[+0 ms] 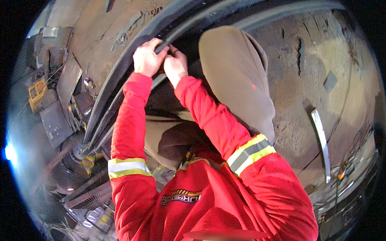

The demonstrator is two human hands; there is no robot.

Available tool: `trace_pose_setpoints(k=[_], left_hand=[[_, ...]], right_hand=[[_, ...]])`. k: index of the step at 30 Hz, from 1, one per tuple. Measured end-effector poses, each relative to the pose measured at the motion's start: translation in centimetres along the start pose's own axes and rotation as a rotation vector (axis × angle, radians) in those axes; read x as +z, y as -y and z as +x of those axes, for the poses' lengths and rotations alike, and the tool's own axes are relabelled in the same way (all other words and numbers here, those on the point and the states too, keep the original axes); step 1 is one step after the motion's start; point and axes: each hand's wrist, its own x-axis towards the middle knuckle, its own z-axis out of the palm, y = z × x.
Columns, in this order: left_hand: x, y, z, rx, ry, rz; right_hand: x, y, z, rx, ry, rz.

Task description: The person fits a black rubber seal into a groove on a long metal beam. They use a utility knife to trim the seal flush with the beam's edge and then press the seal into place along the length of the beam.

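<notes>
My left hand [147, 58] is closed at the edge of a long dark grey metal bar [189, 25], its thumb and fingers pressed against it. Right beside it, my right hand [175, 67] has its fingers curled in under the same bar. What those fingers hold, if anything, is hidden in shadow. The bar is one of several long parallel lengths; a lower grey length [105, 120] runs down to the left. Both arms, in red sleeves with reflective bands, reach forward over them. My bent knee [229, 60] rises just right of the hands.
Stained, cracked ground surrounds me. A bright metal strip [321, 142] and a small dark square plate [330, 82] lie to the right. At left are a yellow box [37, 93], a leaning flat sheet [56, 124] and a rusty grating [90, 193]. A bright light glares at far left.
</notes>
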Motion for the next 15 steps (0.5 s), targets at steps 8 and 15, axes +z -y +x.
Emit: trace_pose_setpoints(k=[8, 15], left_hand=[[-1.2, 1.3, -1.5, 0.06, 0.047, -0.2], [-1.9, 1.7, -0.2, 0.036, 0.125, -0.331]], right_hand=[[-0.1, 5.7, -4.0, 0.29, 0.163, -0.032], [-0.1, 5.9, -4.2, 0.253, 0.17, 0.022]])
